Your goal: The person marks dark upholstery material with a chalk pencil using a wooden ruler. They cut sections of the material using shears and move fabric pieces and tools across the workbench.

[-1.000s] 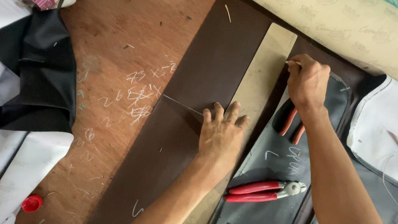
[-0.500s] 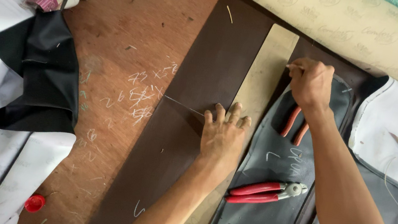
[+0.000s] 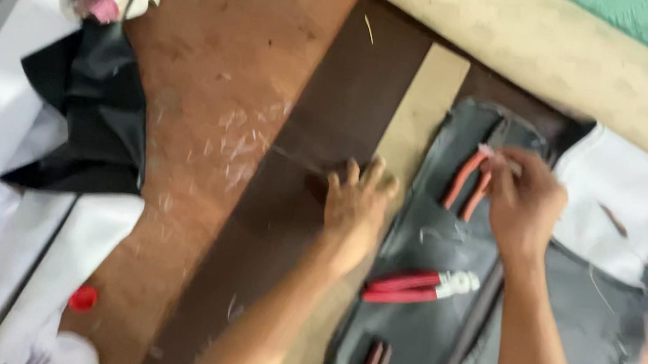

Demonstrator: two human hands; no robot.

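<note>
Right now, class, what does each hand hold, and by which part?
The left hand holds nothing; it presses flat on the dark brown strip. The right hand pinches something small and pale; blur hides what.

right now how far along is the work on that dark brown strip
Looks done: the dark brown strip lies flat on the table, a tan strip along its edge, with faint pale marks across it. In hand: the left hand presses the strips flat; the right hand is at the orange-handled tool on the grey material. Left: the strip looks uncut, and the red pliers lie untouched.
</note>
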